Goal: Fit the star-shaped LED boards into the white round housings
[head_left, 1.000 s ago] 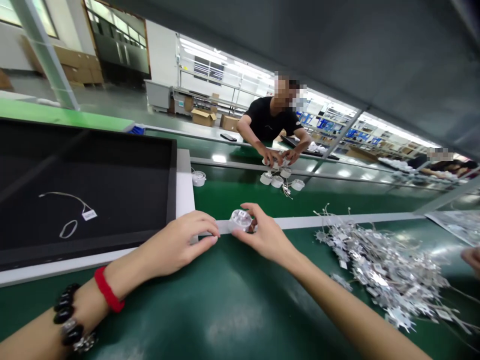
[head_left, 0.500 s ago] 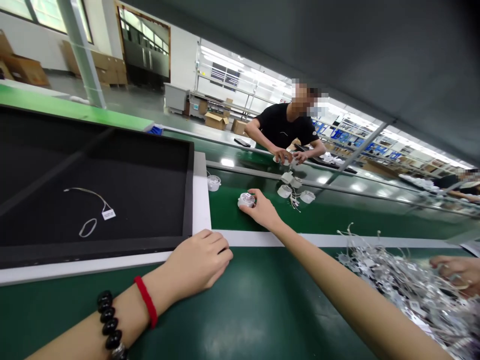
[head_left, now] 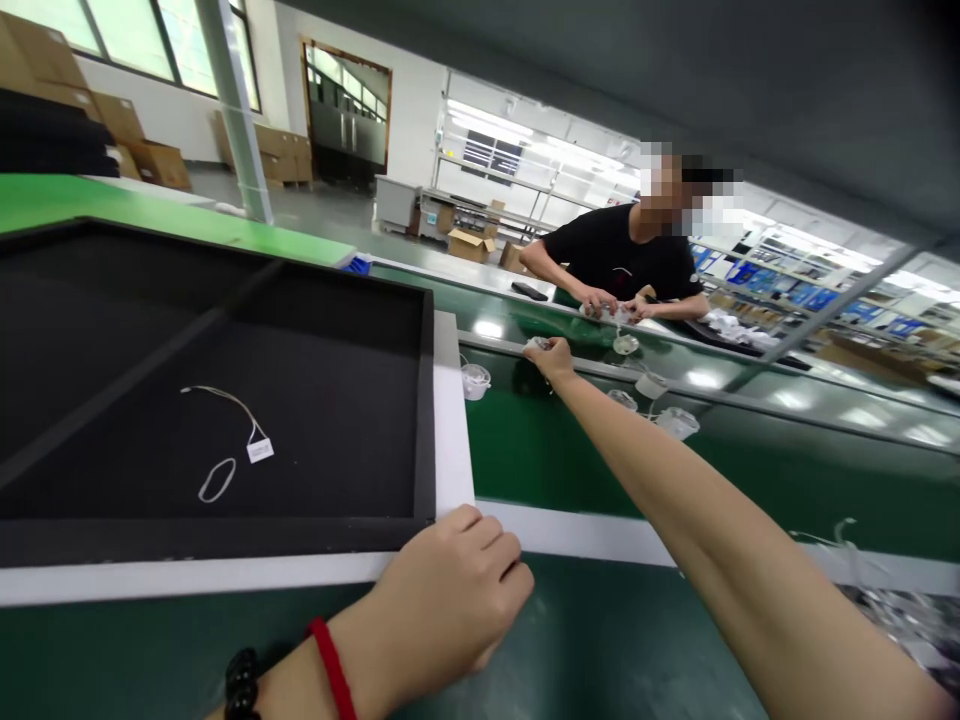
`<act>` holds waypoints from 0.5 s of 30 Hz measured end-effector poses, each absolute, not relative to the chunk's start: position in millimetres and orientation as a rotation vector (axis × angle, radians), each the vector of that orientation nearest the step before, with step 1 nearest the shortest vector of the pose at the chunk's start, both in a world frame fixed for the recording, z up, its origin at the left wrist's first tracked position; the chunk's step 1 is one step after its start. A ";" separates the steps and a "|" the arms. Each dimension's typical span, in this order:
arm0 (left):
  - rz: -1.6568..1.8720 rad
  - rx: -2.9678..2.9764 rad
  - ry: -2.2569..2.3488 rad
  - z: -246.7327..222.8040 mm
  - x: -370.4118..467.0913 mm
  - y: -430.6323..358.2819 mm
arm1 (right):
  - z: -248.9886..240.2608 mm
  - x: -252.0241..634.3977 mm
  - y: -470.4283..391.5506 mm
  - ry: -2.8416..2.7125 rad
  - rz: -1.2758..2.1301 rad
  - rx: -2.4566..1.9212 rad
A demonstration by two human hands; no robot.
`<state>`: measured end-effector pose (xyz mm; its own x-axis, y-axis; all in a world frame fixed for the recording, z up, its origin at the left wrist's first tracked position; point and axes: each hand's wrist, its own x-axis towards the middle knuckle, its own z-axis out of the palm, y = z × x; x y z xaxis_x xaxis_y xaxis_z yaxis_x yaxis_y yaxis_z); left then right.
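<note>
Head cam: R hand [head_left: 553, 360] pinches whitish round plastic pc [head_left: 535, 345], unreleased; twin [head_left: 475, 383] down at its 9 o'clock; L hand [head_left: 454, 595], 7 o'clock, curled, grip unclear.

Has a white wall [head_left: 418, 75], windows [head_left: 126, 42] at far left, cardboard boxes [head_left: 276, 148] beside a dark double door [head_left: 349, 150], grey floor [head_left: 322, 208], lit fluorescent tubes [head_left: 491, 120] overhead.

Just behind your left hand [head_left: 457, 590] you wear a slim red band [head_left: 331, 668] – soft-looking, like cord, wrapped around the wrist. Farther back from that hand, up the forearm, sits a bracelet [head_left: 241, 685] of round, glossy black beads, partly cut off below. Behind your right hand [head_left: 551, 362] the forearm [head_left: 675, 500] is bare – smooth and slender, widening toward the elbow.
</note>
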<state>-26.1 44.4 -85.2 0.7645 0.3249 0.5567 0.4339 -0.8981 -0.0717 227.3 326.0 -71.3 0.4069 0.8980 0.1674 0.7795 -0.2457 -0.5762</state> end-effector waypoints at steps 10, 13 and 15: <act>-0.866 -2.763 -0.619 -83.2 -24.3 44.9 | -67.6 254.2 344.2 -1.676 0.171 -2.105; -0.862 -2.753 -0.611 -85.1 -24.2 45.1 | -54.4 280.8 315.5 -1.888 0.271 -2.180; -0.864 -2.746 -0.603 -86.6 -24.5 45.2 | -43.8 299.0 294.0 -1.996 0.354 -2.259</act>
<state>-24.5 45.2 -86.6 0.7460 0.3202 0.5839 0.4374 -0.8968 -0.0670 299.0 294.0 -43.8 0.1106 0.9885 -0.1032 0.9638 -0.1320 -0.2318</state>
